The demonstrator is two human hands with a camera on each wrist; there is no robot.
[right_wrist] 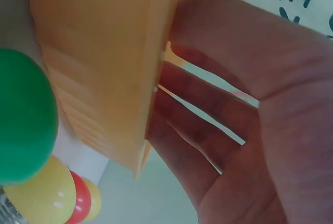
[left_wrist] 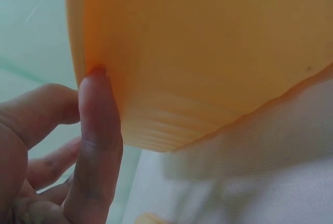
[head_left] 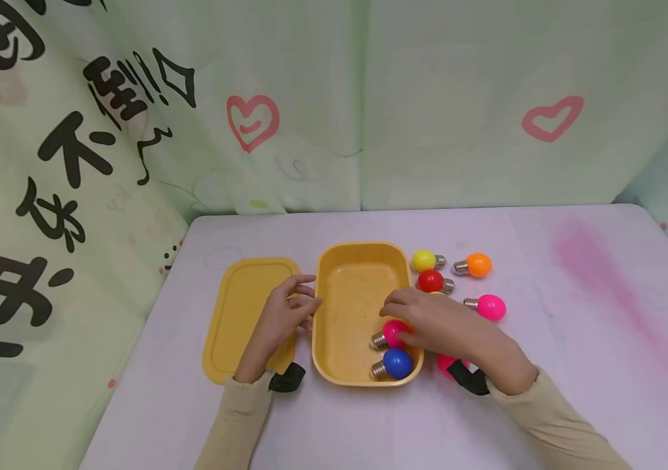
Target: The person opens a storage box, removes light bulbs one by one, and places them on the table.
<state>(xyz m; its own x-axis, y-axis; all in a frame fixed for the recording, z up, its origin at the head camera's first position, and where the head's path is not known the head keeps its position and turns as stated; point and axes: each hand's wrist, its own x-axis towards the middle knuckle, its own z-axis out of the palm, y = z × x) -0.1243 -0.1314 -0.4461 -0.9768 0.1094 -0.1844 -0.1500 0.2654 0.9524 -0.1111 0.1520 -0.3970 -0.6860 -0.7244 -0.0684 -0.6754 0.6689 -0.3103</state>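
A yellow plastic box (head_left: 345, 313) stands on the table, with a pink light bulb (head_left: 392, 331) and a blue light bulb (head_left: 397, 363) lying at its near right. My left hand (head_left: 284, 312) grips the box's left rim; in the left wrist view a fingertip (left_wrist: 96, 81) presses just below that rim. Over the right rim reaches my right hand (head_left: 433, 320), its fingers fairly straight above the pink bulb and its thumb beside it. In the right wrist view the box wall hides the fingertips, so firm contact with the bulb cannot be seen.
Left of the box lies a yellow lid (head_left: 245, 294). To the right are a yellow bulb (head_left: 424, 260), a red bulb (head_left: 430, 281), an orange bulb (head_left: 478, 265) and another pink bulb (head_left: 491, 307). A green bulb (right_wrist: 26, 114) shows close to the right wrist.
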